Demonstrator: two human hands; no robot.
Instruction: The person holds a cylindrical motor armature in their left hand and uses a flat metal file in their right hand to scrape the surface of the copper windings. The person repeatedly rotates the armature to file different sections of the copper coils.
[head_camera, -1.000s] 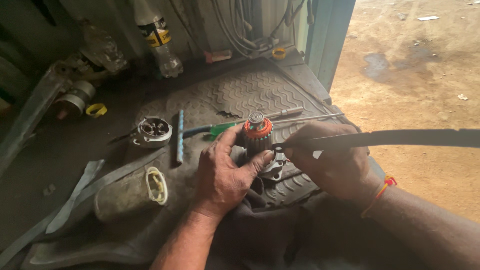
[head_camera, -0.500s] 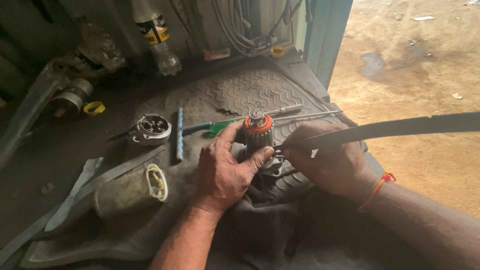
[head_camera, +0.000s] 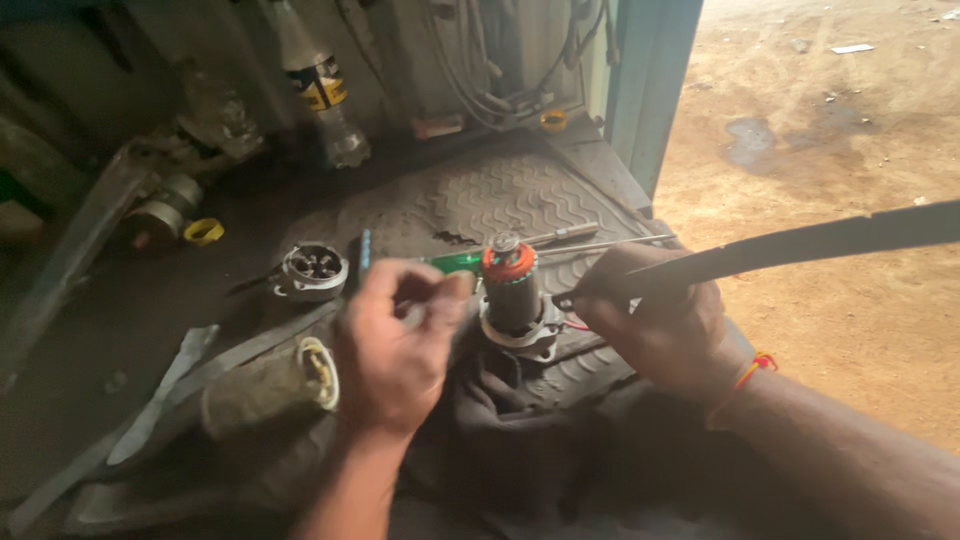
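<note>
Head view, the only one I have: I look down at a ribbed rubber mat (head_camera: 520, 195) laid over a dark, greasy work surface, open dusty ground to the right.

The motor armature (head_camera: 512, 295) stands upright at the mat's near edge, seated in a pale metal end housing (head_camera: 525, 338), with an orange collar around its top and a short shaft stub above that. A thin red wire shows beside the housing.

My left hand (head_camera: 395, 345) is just beside the armature on its left, blurred; the fingers are curled in, thumb and fingertips pinched together, but I cannot tell whether anything small is held between them. My right hand (head_camera: 655, 325) is closed around a long flat black strip (head_camera: 800, 245) that runs off to the right, its near tip lying close to the housing.

I judge the armature heavy for its size and rigid, steel core and copper, likely oily. The windings and collar look easy to damage, so the housing flange or the dark core body is the safer grip.

Behind it lie a green-handled screwdriver (head_camera: 455, 262) and a metal rod (head_camera: 610, 243). To the left sit a round brush-holder plate (head_camera: 312, 272), a cylindrical motor casing (head_camera: 265, 385) on its side, a yellow ring (head_camera: 204, 232) and a plastic bottle (head_camera: 322, 95).
</note>
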